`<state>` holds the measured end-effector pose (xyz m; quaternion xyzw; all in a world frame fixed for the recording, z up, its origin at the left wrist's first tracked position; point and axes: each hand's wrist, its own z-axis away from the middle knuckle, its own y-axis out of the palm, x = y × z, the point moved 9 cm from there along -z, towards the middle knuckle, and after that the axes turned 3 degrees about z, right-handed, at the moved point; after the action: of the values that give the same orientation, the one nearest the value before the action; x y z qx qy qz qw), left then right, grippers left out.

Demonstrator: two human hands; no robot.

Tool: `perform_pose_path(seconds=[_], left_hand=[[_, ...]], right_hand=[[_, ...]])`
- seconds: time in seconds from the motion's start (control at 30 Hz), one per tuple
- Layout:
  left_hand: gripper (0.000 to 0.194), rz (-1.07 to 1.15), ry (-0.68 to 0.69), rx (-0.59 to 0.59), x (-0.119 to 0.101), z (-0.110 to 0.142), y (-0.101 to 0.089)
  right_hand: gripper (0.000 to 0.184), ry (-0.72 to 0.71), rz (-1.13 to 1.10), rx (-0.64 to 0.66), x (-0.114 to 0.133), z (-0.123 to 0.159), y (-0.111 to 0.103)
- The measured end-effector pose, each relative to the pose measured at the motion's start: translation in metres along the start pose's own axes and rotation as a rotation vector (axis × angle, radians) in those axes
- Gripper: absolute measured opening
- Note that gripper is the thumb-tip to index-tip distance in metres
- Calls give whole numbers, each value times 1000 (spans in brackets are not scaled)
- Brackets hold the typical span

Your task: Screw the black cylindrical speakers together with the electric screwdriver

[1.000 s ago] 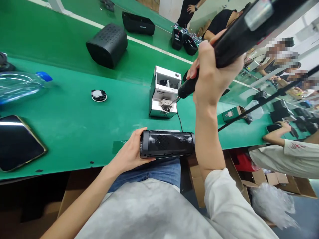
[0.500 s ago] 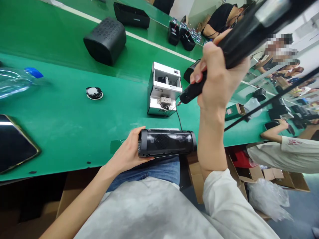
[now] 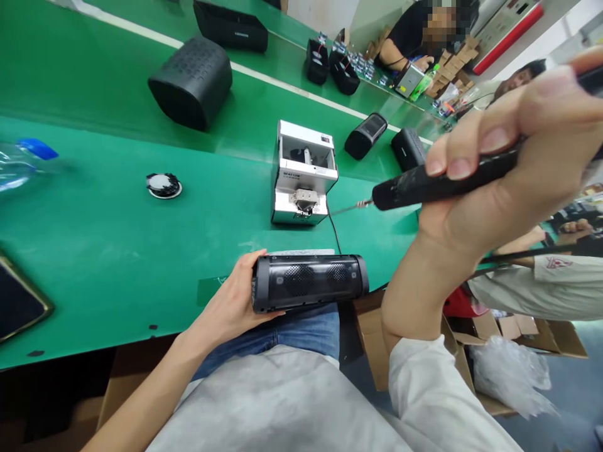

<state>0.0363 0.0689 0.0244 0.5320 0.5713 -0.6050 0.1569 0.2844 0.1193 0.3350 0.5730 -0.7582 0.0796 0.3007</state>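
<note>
At the table's near edge my left hand [image 3: 230, 301] is closed around the left end of a black speaker [image 3: 311, 280], its perforated face turned up. My right hand [image 3: 509, 144] is raised at the right, fingers wrapped round a black electric screwdriver [image 3: 414, 185]. The driver's thin bit points left, close to the right side of a white screw feeder [image 3: 304, 172]. That feeder stands on the green table just beyond the speaker. A thin dark cable runs from behind it toward the speaker.
Black speaker housings [image 3: 193, 81] stand beyond the feeder. A small black-and-white round part [image 3: 163, 185], a clear bottle with a blue cap [image 3: 38, 149] and a phone-like slab [image 3: 19, 292] lie left. A co-worker's sleeve [image 3: 532, 282] and cardboard boxes [image 3: 374, 342] are at right.
My right hand has swung right with the screwdriver, now more level and its bit clear in view beside the feeder. My left hand still holds the speaker. The whole view has shifted slightly.
</note>
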Motion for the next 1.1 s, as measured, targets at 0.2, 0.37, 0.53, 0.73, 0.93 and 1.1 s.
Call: perform_pose_path(seconds=[0.2,0.37,0.53,0.73,0.93,1.1], left_hand=[[112,-8,2,4,0,1,1],[112,7,-10,3,1,1,1],[112,11,-2,10,0,-1,2],[112,15,1,5,0,-1,2],[114,24,-2,-4,0,-1,1],[113,8,7,2,-1,-2,1]], right_hand=[[22,-29,121,-75,-71,-29,-2],[13,-200,-18,-224,-43,-22,3],[18,-24,-119,47,-35,1,39],[37,109,-3,162,-66,28,63],[42,90,6,139,-68,18,61],[35,115,37,100,-86,24,65]])
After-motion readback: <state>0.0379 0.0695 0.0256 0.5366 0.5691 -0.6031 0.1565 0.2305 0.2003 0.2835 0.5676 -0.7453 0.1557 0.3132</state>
